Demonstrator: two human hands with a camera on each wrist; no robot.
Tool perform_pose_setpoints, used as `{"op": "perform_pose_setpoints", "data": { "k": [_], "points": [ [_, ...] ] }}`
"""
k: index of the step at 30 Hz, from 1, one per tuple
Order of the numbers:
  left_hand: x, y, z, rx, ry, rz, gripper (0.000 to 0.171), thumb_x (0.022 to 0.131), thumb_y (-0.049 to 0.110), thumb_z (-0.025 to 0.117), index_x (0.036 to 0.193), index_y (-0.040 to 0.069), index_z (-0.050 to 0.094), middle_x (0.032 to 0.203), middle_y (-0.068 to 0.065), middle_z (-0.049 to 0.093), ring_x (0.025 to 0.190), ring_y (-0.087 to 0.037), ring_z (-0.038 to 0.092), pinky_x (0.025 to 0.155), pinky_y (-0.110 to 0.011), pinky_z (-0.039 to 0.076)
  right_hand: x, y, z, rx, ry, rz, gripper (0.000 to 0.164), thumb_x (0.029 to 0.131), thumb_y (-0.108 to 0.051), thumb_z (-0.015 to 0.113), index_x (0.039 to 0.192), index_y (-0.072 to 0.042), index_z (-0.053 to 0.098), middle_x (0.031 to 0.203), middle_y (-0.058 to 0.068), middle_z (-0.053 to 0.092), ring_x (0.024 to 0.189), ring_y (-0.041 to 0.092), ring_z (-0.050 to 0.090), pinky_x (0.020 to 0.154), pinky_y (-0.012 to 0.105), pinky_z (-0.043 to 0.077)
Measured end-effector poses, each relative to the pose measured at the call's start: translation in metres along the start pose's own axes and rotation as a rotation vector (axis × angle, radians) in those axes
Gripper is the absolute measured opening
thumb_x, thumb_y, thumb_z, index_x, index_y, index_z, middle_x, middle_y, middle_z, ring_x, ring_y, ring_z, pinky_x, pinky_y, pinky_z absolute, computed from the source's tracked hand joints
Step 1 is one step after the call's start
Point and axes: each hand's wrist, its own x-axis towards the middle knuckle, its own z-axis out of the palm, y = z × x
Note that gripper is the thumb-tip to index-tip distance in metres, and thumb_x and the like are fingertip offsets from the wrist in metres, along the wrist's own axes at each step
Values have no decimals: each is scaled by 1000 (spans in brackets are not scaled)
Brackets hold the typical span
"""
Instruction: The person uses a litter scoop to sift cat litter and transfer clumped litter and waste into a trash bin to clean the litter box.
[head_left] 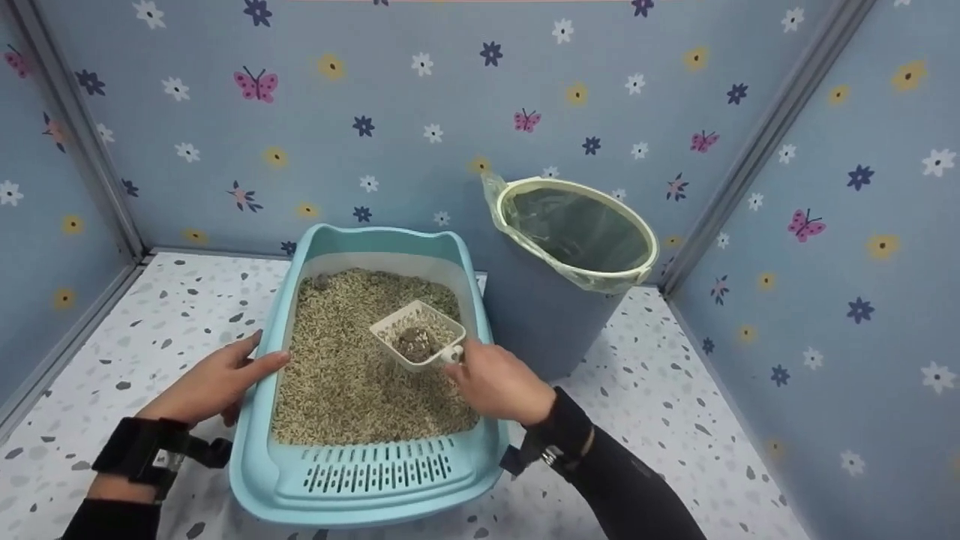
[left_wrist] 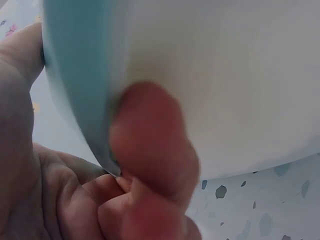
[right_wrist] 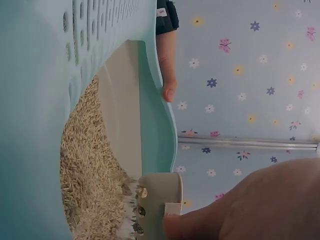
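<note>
A light-blue litter box [head_left: 249,457] with a paler inner wall holds tan pellet litter [head_left: 330,367]. At its left side, my left hand [head_left: 206,384] grips the rim, thumb on top and fingers [left_wrist: 150,135] curled beneath the edge. My right hand [head_left: 504,381] holds a white litter scoop [head_left: 393,352] by its handle above the litter. Inside the scoop lie a dark round clump [head_left: 415,343] and loose pellets. Holes show in the scoop's base in the right wrist view, with blurred bits just below them.
A tall grey-blue bin [head_left: 536,330] stands right of the box, lined with a translucent bag [head_left: 611,281] under a cream ring [head_left: 655,244]. Slots perforate the box's front ledge [head_left: 375,469]. Flowered panels [head_left: 420,97] enclose the speckled surface [head_left: 652,427] on three sides.
</note>
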Motion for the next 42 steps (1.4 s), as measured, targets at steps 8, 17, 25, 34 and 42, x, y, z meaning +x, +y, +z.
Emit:
{"op": "perform_pose_setpoints", "data": {
  "k": [8,17,25,34,42],
  "points": [
    [5,6,4,12,-18,2,91,116,53,57,180,8,9,85,-14,68,48,-18,55,47,-39,56,-8,3,-3,74,-38,87,30,119,-29,56,127,0,60,83,2,56,68,18,57,60,38,54],
    [5,5,-2,18,-21,22,89,118,50,55,179,6,9,83,-13,68,46,-19,55,46,-40,55,-14,-6,-6,0,31,16,24,119,-28,55,119,-4,58,79,1,54,64,17,55,60,38,52],
    [2,3,-2,15,-8,-7,90,117,54,55,180,8,9,82,-14,68,46,-18,54,47,-39,56,-8,-6,-5,10,33,24,28,119,-28,55,127,-1,58,81,1,56,67,18,58,63,39,55],
    [7,-18,-6,-59,-49,73,90,117,52,56,180,10,8,87,-18,70,45,-22,57,43,-45,56,-6,-7,-6,-12,50,14,28,119,-29,56,126,-2,59,83,2,58,74,22,63,68,43,59],
    [1,-3,-3,-25,-18,-2,94,115,56,58,180,10,8,90,-17,70,48,-20,55,46,-42,56,-3,-6,-6,18,74,24,26,119,-28,55,121,-3,59,84,1,57,70,18,59,65,40,56]
  ]
}}
